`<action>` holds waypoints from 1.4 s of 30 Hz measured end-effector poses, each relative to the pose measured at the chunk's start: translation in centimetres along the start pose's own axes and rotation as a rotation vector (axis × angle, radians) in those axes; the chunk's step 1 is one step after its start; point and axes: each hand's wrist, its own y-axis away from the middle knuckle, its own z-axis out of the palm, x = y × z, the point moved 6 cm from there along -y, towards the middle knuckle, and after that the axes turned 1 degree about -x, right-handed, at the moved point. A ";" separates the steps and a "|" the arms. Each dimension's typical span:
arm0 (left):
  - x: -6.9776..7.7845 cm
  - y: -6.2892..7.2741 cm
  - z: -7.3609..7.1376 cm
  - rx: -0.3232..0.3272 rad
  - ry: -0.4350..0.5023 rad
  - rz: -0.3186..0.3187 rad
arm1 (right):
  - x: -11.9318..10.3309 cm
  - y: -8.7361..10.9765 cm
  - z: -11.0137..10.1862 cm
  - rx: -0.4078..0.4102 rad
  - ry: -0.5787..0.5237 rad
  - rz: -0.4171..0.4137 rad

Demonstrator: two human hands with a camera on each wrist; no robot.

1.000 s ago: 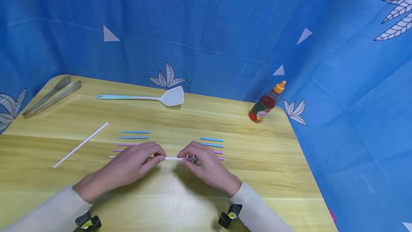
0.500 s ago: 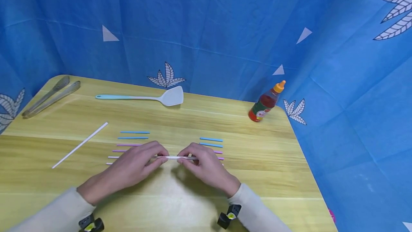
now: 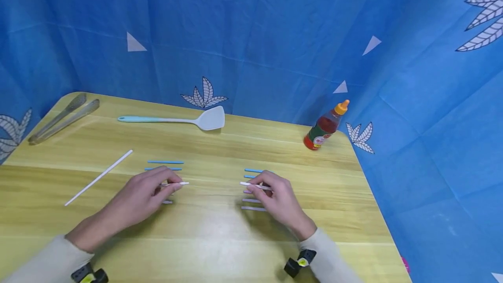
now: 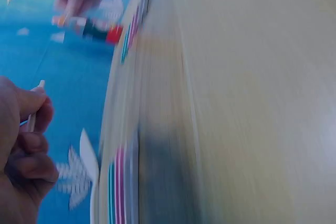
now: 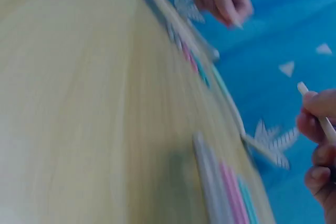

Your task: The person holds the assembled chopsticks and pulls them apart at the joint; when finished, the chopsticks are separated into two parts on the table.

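Observation:
In the head view, my left hand [image 3: 143, 195] pinches a piece of thin white, straw-like stick [image 3: 184, 183] between thumb and fingers. My right hand [image 3: 277, 198] pinches another such white piece [image 3: 244, 183]. A gap separates the two pieces, and their inner ends point at each other. Short blue pieces [image 3: 166, 162] lie in a row by my left hand, which covers part of that row. By the right hand lie more blue pieces [image 3: 253, 170] and pale pieces [image 3: 253, 208]. Pink strips [image 4: 119, 184] show among the left row in the left wrist view.
One long white stick [image 3: 98, 178] lies slanted on the table [image 3: 212, 248] at left. Metal tongs [image 3: 64, 119] are at the far left corner, a white spatula [image 3: 210, 119] along the back, and a red sauce bottle [image 3: 324, 128] at back right. Blue cloth [image 3: 251, 34] hangs behind.
My hands were close together on one white stick line at mid-table. They have moved apart, left and right, each with a white piece, uncovering pale pieces near the right hand.

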 end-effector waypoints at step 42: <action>-3.8 4.8 0.1 -0.052 -0.318 0.211 | 0.8 5.3 1.7 -0.145 0.477 -0.156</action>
